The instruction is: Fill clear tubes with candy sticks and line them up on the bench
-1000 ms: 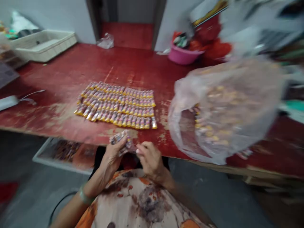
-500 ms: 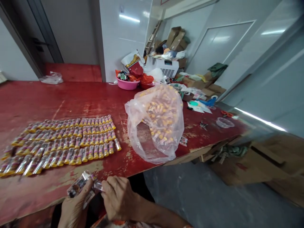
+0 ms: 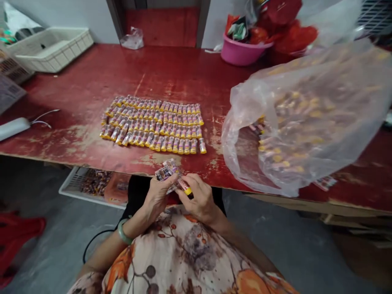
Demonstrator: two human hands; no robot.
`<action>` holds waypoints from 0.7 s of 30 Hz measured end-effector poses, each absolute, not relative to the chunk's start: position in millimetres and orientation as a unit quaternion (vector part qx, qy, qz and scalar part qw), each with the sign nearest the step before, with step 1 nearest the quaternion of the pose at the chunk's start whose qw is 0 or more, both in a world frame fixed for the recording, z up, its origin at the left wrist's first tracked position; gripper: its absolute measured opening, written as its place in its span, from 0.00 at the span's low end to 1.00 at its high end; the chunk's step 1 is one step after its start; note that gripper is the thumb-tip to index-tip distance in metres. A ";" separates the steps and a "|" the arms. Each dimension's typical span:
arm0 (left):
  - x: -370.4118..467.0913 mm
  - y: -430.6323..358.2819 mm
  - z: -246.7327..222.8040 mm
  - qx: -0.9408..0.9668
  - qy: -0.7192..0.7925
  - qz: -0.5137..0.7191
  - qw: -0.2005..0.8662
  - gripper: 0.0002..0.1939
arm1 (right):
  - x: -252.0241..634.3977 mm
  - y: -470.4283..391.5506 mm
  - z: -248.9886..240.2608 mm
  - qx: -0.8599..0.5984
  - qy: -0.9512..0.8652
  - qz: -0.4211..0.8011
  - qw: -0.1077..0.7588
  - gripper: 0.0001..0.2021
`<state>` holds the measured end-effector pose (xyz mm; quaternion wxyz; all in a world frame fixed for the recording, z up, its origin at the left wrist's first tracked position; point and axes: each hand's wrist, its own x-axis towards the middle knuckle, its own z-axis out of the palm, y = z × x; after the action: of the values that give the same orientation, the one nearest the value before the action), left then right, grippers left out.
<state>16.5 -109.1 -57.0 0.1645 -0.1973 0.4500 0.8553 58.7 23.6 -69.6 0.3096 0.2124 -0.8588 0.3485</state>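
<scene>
My left hand (image 3: 159, 193) is closed on a small stack of printed clear wrappers (image 3: 163, 173), held just in front of the table edge. Between the fingers of my right hand (image 3: 197, 196) is a small tube with a yellow end (image 3: 185, 188), its far part touching the wrappers. Beyond my hands, rows of similar yellow-ended tubes (image 3: 168, 143) lie side by side on the red table (image 3: 183, 83). A large translucent plastic bag (image 3: 333, 110) full of such tubes sits on the right, its mouth facing left.
A pink basin (image 3: 241, 52) with packets stands at the back beside red bags. White baskets (image 3: 64, 51) are at the back left, near a white device with wires (image 3: 15, 128). Below the table are a crate of small items (image 3: 72, 185) and a red stool (image 3: 18, 232).
The view has swung left and down. My right hand now shows a yellow-ended tube at the wrappers, where before only clear film showed at its fingertips.
</scene>
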 end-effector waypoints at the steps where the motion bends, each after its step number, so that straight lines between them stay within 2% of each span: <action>1: 15.9 -110.8 -57.0 -0.200 0.445 0.857 0.166 0.22 | 58.6 28.0 -65.3 0.219 -0.850 0.407 0.252 0.19; 3: 14.2 -114.1 -57.1 -0.196 0.435 0.862 0.170 0.24 | 58.7 36.4 -58.3 0.222 -0.828 0.490 0.161 0.21; 4: 13.4 -115.2 -57.1 -0.190 0.431 0.865 0.174 0.24 | 58.6 39.3 -56.5 0.217 -0.819 0.511 0.145 0.20; 7: 12.4 -114.9 -55.4 -0.169 0.425 0.867 0.197 0.26 | 56.5 40.3 -58.4 0.193 -0.804 0.519 0.214 0.16; 13: 15.8 -106.8 -50.8 -0.159 0.436 0.854 0.237 0.22 | 45.9 27.0 -66.1 0.164 -0.820 0.421 0.353 0.10; 21: 16.5 -107.0 -49.6 -0.160 0.433 0.853 0.244 0.23 | 43.2 22.5 -64.9 0.152 -0.817 0.400 0.387 0.08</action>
<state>16.5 -107.0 -49.6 0.2439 -0.1601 0.4330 0.8528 43.2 22.5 -64.9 0.3872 0.1519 -0.8167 0.3999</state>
